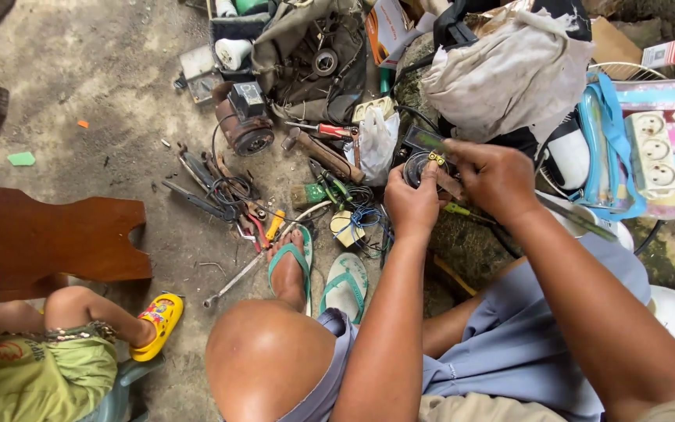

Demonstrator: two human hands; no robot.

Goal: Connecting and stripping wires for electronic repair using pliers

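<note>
My left hand (412, 205) grips a small round black part (418, 166) with brass terminals from below. My right hand (494, 178) pinches the top of the same part, fingers closed on its terminals, and seems to hold a thin tool with a green-yellow handle (456, 209) under the palm. A dark flat piece (423, 139) sticks up just behind the part. Both hands work above my right knee, over a cluttered concrete floor.
Pliers, screwdrivers and wires (228, 195) lie scattered on the floor by my foot in a green flip-flop (292, 266). A small motor (242, 121), a white cloth bundle (509, 70), a power strip in a clear bag (654, 148) surround me. Another person in a yellow sandal (158, 320) sits left by a wooden board (48, 234).
</note>
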